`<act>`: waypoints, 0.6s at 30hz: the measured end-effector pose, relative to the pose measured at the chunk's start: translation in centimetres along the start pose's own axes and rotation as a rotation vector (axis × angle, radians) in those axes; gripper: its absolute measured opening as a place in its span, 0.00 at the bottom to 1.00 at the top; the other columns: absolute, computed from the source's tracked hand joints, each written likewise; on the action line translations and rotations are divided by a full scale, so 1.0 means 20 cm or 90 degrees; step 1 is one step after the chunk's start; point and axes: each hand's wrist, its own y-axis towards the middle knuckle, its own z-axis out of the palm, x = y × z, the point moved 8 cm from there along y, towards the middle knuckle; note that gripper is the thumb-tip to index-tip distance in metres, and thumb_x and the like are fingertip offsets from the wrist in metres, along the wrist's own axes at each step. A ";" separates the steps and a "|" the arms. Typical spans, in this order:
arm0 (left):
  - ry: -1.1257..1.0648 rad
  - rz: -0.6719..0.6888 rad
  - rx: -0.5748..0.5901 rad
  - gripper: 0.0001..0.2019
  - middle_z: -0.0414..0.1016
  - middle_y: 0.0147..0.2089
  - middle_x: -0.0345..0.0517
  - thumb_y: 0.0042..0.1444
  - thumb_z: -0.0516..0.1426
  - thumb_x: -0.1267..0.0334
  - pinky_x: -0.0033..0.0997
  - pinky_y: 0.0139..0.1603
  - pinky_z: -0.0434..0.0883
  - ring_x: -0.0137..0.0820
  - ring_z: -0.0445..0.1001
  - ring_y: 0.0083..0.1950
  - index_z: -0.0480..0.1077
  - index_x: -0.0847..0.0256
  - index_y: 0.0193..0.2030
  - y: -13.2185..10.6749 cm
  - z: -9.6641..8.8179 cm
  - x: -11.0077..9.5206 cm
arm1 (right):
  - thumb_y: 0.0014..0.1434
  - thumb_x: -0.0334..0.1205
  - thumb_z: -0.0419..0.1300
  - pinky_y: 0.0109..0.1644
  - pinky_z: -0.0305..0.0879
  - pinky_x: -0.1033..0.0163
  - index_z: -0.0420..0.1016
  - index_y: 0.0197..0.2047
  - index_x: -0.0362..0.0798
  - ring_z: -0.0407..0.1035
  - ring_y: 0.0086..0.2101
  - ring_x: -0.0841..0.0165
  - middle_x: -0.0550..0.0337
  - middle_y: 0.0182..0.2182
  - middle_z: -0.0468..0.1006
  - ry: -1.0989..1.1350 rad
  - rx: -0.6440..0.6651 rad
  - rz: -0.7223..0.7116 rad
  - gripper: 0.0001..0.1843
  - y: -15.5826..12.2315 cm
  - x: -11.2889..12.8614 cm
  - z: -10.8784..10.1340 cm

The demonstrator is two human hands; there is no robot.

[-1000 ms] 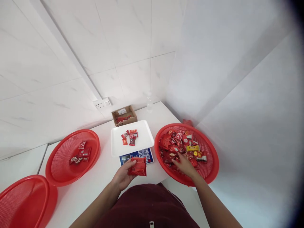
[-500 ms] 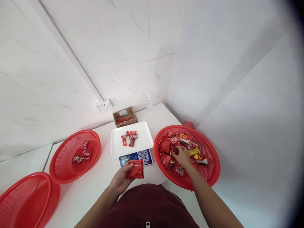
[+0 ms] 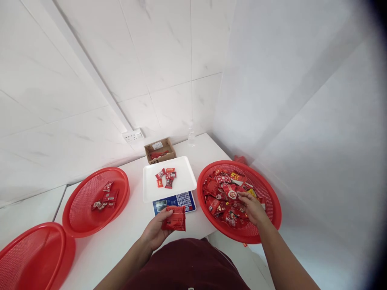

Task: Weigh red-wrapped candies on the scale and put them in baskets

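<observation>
My left hand (image 3: 155,232) is closed on a small stack of red snack packets (image 3: 174,218), held just in front of the scale's blue keypad (image 3: 175,201). My right hand (image 3: 253,208) reaches into the red basket on the right (image 3: 272,209), its fingers curled among a heap of red and yellow snack packets (image 3: 225,193); whether it grips one I cannot make out. A few red packets (image 3: 165,177) lie on the scale's white tray (image 3: 151,189).
A second red basket (image 3: 78,219) at the left holds several packets. A third red basket (image 3: 36,257) sits at the lower left corner. A small cardboard box (image 3: 160,150), a clear bottle (image 3: 191,137) and a wall socket (image 3: 133,135) are at the back.
My right hand moved from the middle of the right basket toward its right side, stirring the packets. The left hand kept hold of its stack and barely shifted.
</observation>
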 end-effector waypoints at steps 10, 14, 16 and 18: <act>-0.011 0.005 0.007 0.10 0.75 0.39 0.49 0.56 0.57 0.70 0.28 0.37 0.70 0.28 0.74 0.34 0.68 0.66 0.45 -0.03 -0.07 -0.05 | 0.36 0.49 0.66 0.33 0.72 0.61 0.66 0.29 0.53 0.71 0.30 0.67 0.65 0.27 0.74 0.069 -0.095 -0.024 0.17 -0.03 0.03 -0.03; -0.036 0.009 -0.001 0.10 0.75 0.39 0.49 0.55 0.57 0.71 0.28 0.37 0.69 0.28 0.74 0.33 0.68 0.66 0.45 -0.04 -0.11 -0.07 | 0.32 0.47 0.69 0.32 0.72 0.62 0.66 0.30 0.54 0.71 0.29 0.69 0.68 0.28 0.73 0.092 -0.068 -0.028 0.21 -0.06 0.09 0.07; -0.050 0.012 0.002 0.11 0.75 0.39 0.49 0.55 0.58 0.70 0.28 0.37 0.69 0.28 0.74 0.34 0.68 0.67 0.45 -0.05 -0.14 -0.07 | 0.31 0.46 0.70 0.31 0.72 0.64 0.67 0.31 0.54 0.70 0.29 0.70 0.68 0.28 0.73 0.096 -0.035 -0.027 0.22 -0.08 0.11 0.17; -0.068 0.020 0.010 0.11 0.75 0.40 0.50 0.54 0.58 0.70 0.28 0.37 0.69 0.28 0.74 0.34 0.69 0.67 0.45 -0.05 -0.18 -0.08 | 0.32 0.47 0.70 0.32 0.71 0.66 0.68 0.34 0.54 0.70 0.31 0.70 0.68 0.30 0.73 0.088 0.023 -0.025 0.24 -0.11 0.13 0.31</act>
